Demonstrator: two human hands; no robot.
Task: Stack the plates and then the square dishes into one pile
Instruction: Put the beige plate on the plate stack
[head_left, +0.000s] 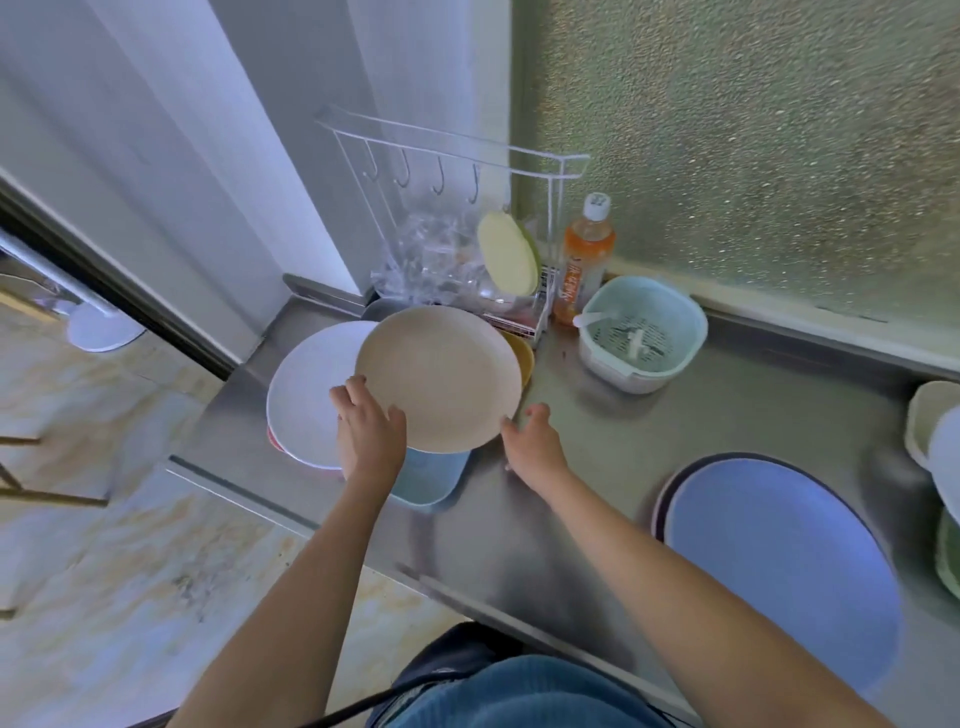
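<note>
A: The beige plate (439, 376) is up off the desk (597, 467), held at its near rim. The left hand (369, 423) has its fingers (356, 387) curled over the edge with the thumb on top, so it is clamped on that rim. The right hand (532, 439) is at the near right edge, fingers spread apart and just touching the rim, steadying more than gripping, I'd judge.

B: Why carry it like that?

A: A wide, shallow plate tips easily from one side, so a second hand at the other edge keeps it level. Just left of the left fingers lies the white plate (306, 395), with something pink showing beneath it. That looks like the pile it is bound for.

B: And the square dishes?

A: A blue dish (434, 478) sits under the held plate, just below the left fingers, and a yellow one (522, 358) peeks out beyond the far rim. Well to the right of the right fingers is a big blue plate (779, 566) resting on a darker one.

B: Any writing?

A: Only the orange bottle (582, 260) beyond the fingers, beside the strainer basket (641, 335). Its label carries lettering, but too blurred to read.
</note>
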